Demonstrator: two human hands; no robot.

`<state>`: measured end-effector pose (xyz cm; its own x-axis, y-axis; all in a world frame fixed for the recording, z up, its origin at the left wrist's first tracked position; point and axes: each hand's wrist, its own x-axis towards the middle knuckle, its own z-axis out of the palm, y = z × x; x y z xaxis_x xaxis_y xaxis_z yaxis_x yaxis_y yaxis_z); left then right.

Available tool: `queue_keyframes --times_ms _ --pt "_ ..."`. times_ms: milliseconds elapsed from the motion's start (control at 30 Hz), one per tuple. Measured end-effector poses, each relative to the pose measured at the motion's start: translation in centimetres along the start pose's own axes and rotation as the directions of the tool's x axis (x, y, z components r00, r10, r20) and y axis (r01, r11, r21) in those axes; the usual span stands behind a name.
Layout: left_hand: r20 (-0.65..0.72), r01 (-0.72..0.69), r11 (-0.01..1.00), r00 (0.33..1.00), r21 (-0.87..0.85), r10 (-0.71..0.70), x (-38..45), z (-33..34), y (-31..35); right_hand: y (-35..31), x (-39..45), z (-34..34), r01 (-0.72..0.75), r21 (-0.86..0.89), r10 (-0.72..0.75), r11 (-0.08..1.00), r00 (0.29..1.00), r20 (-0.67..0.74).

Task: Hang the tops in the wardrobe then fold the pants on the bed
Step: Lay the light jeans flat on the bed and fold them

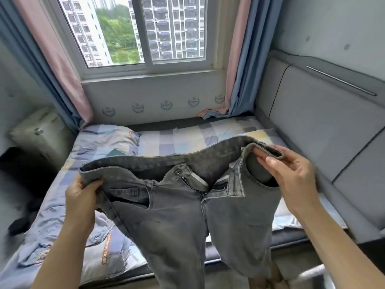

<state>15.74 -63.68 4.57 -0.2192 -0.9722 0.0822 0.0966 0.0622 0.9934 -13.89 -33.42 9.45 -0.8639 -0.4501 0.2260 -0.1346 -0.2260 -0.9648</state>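
Head view showed the left hand (82,197) gripping one end of the waistband of a pair of grey jeans (177,215), fingers curled round the denim, while the right hand (291,176) pinched the other end between thumb and fingertips, that corner folded over. The jeans were held up in the air, just above the near edge of the bed (166,140), fly unbuttoned and half unzipped, legs hanging down out of sight. Denim like this probably handled as fairly heavy and limp but not slippery, with stiff seams; the waistband ends looked the soundest places to hold, so the legs would drop straight. The bed wore a pale checked sheet, rumpled, soft underneath. Beyond the bed stood a window (145,32) with pink-and-blue curtains (239,80); right of the bed ran a grey padded headboard (323,122).
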Motion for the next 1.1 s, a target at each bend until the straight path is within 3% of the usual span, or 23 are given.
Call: queue_keyframes --times_ms 67,200,400,567,767,933,1000,1100 --pt "-0.001 0.018 0.998 1.0 -0.054 -0.018 0.1 0.7 -0.4 0.6 0.5 -0.2 0.114 -0.208 -0.118 0.971 0.993 -0.007" --pt "0.067 0.041 0.989 0.997 -0.139 -0.032 0.4 1.3 -1.4 2.0 1.5 -1.0 0.234 -0.245 -0.238 0.941 0.971 0.014" --pt "0.164 0.179 0.976 0.974 -0.127 -0.157 2.5 1.9 -4.5 5.2 3.9 -1.2 0.138 -0.228 -0.146 0.964 0.989 -0.02" --pt "0.033 0.08 0.997 0.996 0.0 -0.08 7.8 4.1 -6.0 7.3 8.0 0.8 0.111 -0.241 -0.118 0.964 0.993 -0.015" --pt "-0.004 0.014 0.995 1.0 0.102 -0.014 21.4 9.3 -6.4 10.7 20.1 6.6 0.145 -0.33 -0.151 0.933 0.989 0.009" --pt "0.018 -0.105 0.969 0.994 0.225 0.104 41.6 20.1 -8.8 18.3 40.5 16.4 0.123 -0.388 -0.121 0.913 0.992 0.03" --pt "0.021 -0.121 0.917 0.992 0.38 0.122 50.3 24.3 -11.8 22.7 48.3 20.4 0.063 -0.421 -0.005 0.905 0.991 0.137" --pt "0.107 -0.04 0.71 0.993 0.703 -0.05 55.3 27.7 -20.7 30.8 52.4 23.5 -0.042 -0.436 0.129 0.899 0.977 0.173"
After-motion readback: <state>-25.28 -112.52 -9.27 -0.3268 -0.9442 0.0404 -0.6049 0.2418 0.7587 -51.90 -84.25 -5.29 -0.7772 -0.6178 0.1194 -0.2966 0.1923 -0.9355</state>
